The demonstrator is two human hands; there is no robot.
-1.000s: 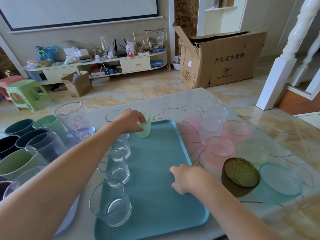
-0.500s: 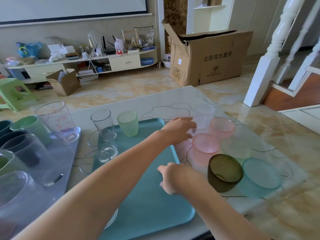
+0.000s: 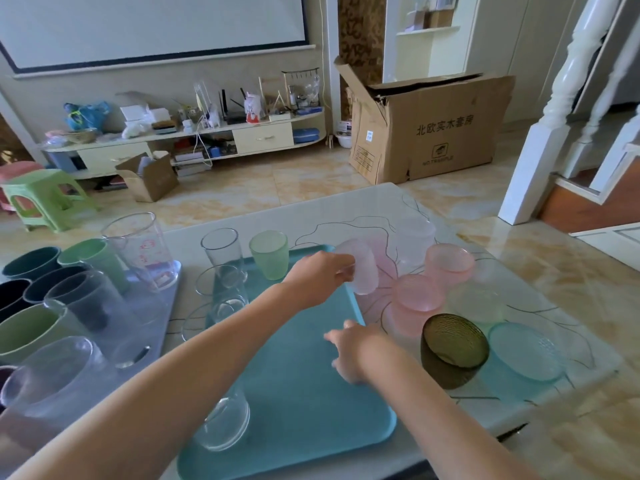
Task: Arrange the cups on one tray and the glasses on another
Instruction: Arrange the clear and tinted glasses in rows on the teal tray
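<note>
Since half a second ago, left hand [image 3: 320, 277] has lifted a frosted glass [image 3: 358, 266] clear of the pink cluster just beyond it, fingers curled round it, tilted over the tray [image 3: 304, 393] edge. Right hand [image 3: 351, 351] rests loosely spread on the tray's near-right rim, steadying it. Step in hand is carrying the glass across; next it wants righting and setting beside the green glass [image 3: 269, 254], left of the hand

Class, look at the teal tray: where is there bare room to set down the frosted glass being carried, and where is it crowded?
Free: the teal tray's middle and right half, between the clear glasses along its left edge and the right hand. The left hand holds the frosted glass. Crowded: the pink glasses right of the tray.
</note>
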